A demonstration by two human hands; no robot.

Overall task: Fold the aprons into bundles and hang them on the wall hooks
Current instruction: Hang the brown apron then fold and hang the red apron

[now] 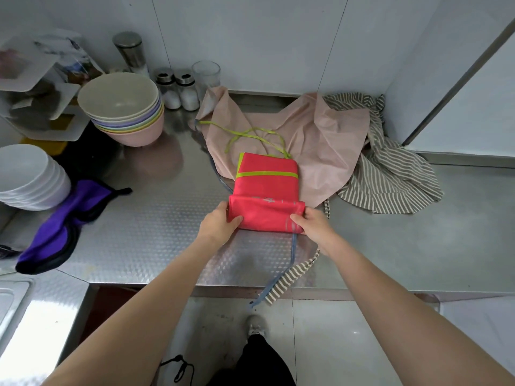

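On counter at 12 o'clock | my left hand (220, 222) and right hand (313, 222) grip clamped on red apron (266, 188) roll ends | I roll tight, edges level, green strap (252, 135) kept free.

Both bare forearms reach forward, converging; left hand (220, 222) grips left end of red apron (266, 190), thumb on top; right hand (315, 225) pinches right end, fingers curled.

The red apron (266, 188), trimmed in lime green, lies folded narrow, its near end rolled between the gripping hands. Beyond the grip spreads a crumpled pink apron (312, 135); right of it, a striped apron (390, 176).
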